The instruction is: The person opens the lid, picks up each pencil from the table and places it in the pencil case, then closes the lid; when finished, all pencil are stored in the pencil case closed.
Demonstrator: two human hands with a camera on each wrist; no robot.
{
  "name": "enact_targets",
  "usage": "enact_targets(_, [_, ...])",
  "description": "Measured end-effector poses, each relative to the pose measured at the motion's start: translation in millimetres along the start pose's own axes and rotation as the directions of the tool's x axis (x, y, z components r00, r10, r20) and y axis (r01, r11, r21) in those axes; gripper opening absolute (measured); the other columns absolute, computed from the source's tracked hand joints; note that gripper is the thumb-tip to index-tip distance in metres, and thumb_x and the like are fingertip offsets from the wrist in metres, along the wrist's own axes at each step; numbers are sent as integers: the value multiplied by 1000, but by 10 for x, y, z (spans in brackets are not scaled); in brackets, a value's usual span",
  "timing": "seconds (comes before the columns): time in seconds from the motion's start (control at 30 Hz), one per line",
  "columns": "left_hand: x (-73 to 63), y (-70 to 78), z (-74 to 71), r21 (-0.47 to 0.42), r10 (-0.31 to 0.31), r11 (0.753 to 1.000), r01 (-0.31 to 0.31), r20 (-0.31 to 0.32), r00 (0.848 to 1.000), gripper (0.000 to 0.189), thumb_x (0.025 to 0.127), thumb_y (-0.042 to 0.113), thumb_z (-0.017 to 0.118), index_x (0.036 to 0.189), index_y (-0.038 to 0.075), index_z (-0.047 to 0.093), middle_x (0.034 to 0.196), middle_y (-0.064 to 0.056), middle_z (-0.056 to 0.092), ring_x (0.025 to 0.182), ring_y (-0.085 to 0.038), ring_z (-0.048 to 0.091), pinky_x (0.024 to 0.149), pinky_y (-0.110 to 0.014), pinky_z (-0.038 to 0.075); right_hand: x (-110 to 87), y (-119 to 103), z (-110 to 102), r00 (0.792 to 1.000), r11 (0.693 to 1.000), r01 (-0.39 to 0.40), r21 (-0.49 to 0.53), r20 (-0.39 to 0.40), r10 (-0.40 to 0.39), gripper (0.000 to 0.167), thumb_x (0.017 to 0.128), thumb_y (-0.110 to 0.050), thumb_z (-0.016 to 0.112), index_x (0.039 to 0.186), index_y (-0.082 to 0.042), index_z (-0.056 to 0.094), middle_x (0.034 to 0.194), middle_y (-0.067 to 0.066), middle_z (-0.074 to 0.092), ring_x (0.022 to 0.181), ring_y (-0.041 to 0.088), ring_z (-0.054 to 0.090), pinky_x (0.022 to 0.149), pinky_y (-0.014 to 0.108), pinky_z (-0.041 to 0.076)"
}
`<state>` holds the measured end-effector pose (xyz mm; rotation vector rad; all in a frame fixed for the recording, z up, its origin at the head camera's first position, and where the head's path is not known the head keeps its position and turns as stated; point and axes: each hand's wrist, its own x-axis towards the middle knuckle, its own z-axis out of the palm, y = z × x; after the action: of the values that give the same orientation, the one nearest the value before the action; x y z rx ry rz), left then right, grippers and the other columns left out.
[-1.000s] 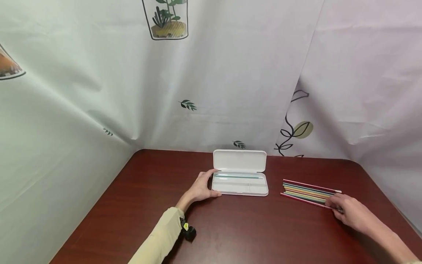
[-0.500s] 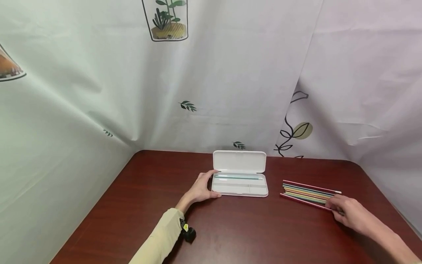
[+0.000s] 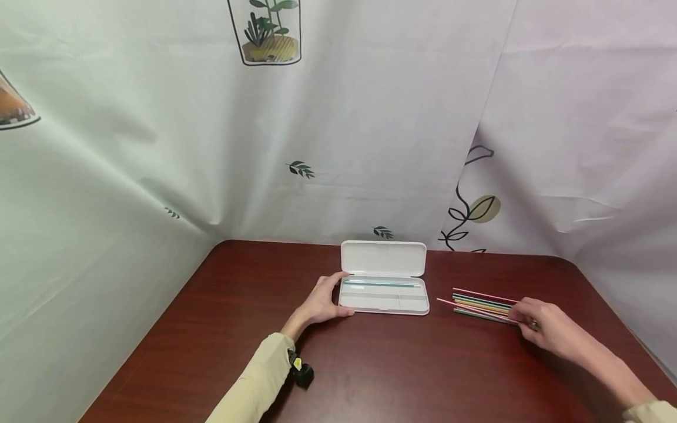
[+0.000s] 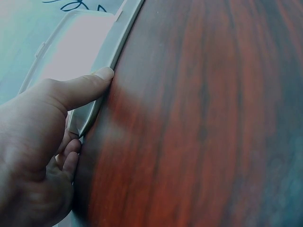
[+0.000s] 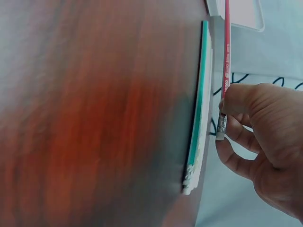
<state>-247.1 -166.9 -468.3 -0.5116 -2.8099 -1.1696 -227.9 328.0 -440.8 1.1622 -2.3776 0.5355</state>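
Observation:
A white pencil case (image 3: 370, 302) stands open on the table, its lid (image 3: 383, 258) tipped back. One teal pencil (image 3: 383, 285) lies in its rear compartment. My left hand (image 3: 317, 302) grips the case's left end, thumb on the front edge and fingers toward the back. In the right wrist view, my right hand (image 5: 265, 137) pinches a red pencil (image 5: 227, 52) close to its eraser end. That pencil is raised off the table, its far end pointing toward the case. Below it lies a row of colored pencils (image 3: 478, 298), with a green pencil (image 5: 199, 94) nearest.
The dark red wooden table (image 3: 370, 370) carries all of this. A pale patterned curtain (image 3: 344, 147) hangs behind the table and along its sides. A small black device (image 3: 303, 374) is strapped at my left wrist.
My right hand has lifted the front red pencil out of the row and moved it left, toward the case. My left hand stays on the case.

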Motion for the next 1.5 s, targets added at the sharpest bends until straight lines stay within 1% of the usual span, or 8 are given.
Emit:
enact_targets(0.27, [-8,2,3,9,-12,1000,12,19,1000,89,71,24,91,146,11,46,133,-16,51,124,-30,44,101,-48,39,189,-47,46,1000,999,2,32,5,-2,46,58,16,78,85,-19,65,82,-15,54,68,0,46,59,14,35])
enact_targets(0.43, [16,19,-28,9,1,1000,-1,-2,1000,88,71,22,91,146,11,47,132,-16,52,123,-31,44,101,-48,39,368,-87,75,1000,1000,5,21,14,-5,42,62,14,79,85,-18,65,82,-16,52,70,1,46,60,15,35])
enact_targets(0.57, [18,17,-42,10,5,1000,-5,-3,1000,88,70,21,92,146,10,47,131,-17,53,123,-32,44,101,-48,39,479,-120,109,1000,1000,12,25,12,-12,39,63,13,79,86,-16,67,83,-14,55,71,1,48,62,16,38])
enact_targets(0.77, [3,-2,-33,12,8,1000,-8,0,1000,88,71,23,91,146,10,47,133,-16,52,124,-32,44,101,-49,39,587,-168,196,1000,999,22,50,16,-23,39,63,15,77,87,-14,68,84,-13,55,71,1,47,59,21,40])
enact_targets(0.97, [-22,-14,-16,14,-2,1000,2,4,1000,89,71,24,91,146,10,46,133,-16,53,124,-31,44,102,-49,39,696,-213,278,999,996,17,84,27,-20,38,65,15,76,87,-15,68,83,-13,54,70,2,46,58,22,40])
enact_targets(1.1, [-27,-14,-14,14,-3,1000,3,2,1000,89,71,24,91,146,10,46,133,-16,53,124,-32,43,102,-49,38,781,-242,329,999,995,20,93,35,-23,35,66,14,76,87,-14,69,83,-12,55,70,4,48,59,24,42])
enact_targets(1.33, [-31,-5,-12,15,-2,1000,2,5,1000,88,72,24,91,146,10,46,133,-16,53,125,-31,43,102,-48,38,926,-302,392,997,995,-11,103,83,3,32,71,14,74,88,-12,70,83,-11,56,70,3,49,59,26,45])
enact_targets(1.5, [-18,14,-18,8,3,1000,-3,9,1000,88,71,24,91,146,10,46,133,-16,53,125,-31,43,102,-49,38,1010,-315,436,996,994,-1,112,89,-9,30,71,14,71,88,-11,70,84,-10,56,71,4,50,60,27,46])
